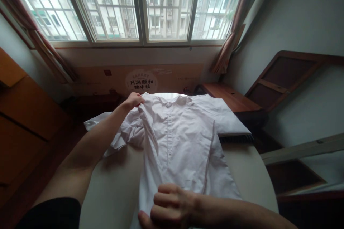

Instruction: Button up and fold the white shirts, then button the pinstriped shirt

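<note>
A white button-up shirt (180, 143) lies front side up on a pale round table (115, 186), its collar toward the window and its short sleeves spread to both sides. Near the shoulder on the left, my left hand (135, 101) pinches the fabric. Down by the hem, my right hand (172, 205) is closed over the same left edge, its fingers curled on the cloth. A long fold runs between the two hands. The left sleeve is rumpled, while the right sleeve lies flatter.
Under the right sleeve sits a dark, ridged object (236, 138). Beyond the table stand a barred window (142, 7), tied curtains (225, 53) and a printed board (166, 78). A wooden bench (231, 96) is at right, an orange-brown cabinet (24, 128) at left.
</note>
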Demonstrator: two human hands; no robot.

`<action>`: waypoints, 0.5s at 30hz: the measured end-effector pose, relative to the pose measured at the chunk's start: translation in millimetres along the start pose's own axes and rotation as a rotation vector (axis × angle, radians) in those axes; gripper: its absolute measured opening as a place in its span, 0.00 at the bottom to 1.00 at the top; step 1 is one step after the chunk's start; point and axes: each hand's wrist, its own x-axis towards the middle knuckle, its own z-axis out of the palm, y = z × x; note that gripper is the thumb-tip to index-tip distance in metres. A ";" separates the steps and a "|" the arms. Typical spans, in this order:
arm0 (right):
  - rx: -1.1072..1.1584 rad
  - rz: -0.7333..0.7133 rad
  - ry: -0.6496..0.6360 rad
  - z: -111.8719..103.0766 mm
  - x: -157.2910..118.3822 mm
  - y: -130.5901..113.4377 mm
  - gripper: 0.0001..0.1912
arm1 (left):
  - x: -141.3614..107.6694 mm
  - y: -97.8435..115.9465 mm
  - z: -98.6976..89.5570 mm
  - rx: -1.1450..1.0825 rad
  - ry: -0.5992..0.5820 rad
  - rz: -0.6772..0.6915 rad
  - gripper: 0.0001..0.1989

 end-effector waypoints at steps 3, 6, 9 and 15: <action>-0.020 0.036 -0.089 -11.3 -4.0 -6.9 0.10 | 9.7 31.9 4.6 0.258 0.080 0.103 0.09; -0.022 0.019 -0.181 -11.3 2.0 -15.2 0.08 | 18.4 63.4 24.1 0.504 0.149 0.198 0.11; -0.062 0.024 -0.197 3.5 6.7 -22.1 0.05 | 17.9 81.7 59.6 0.583 0.072 0.274 0.13; -0.191 0.103 -0.078 25.6 -11.3 -24.2 0.04 | 1.6 65.5 118.1 0.606 -0.206 0.379 0.18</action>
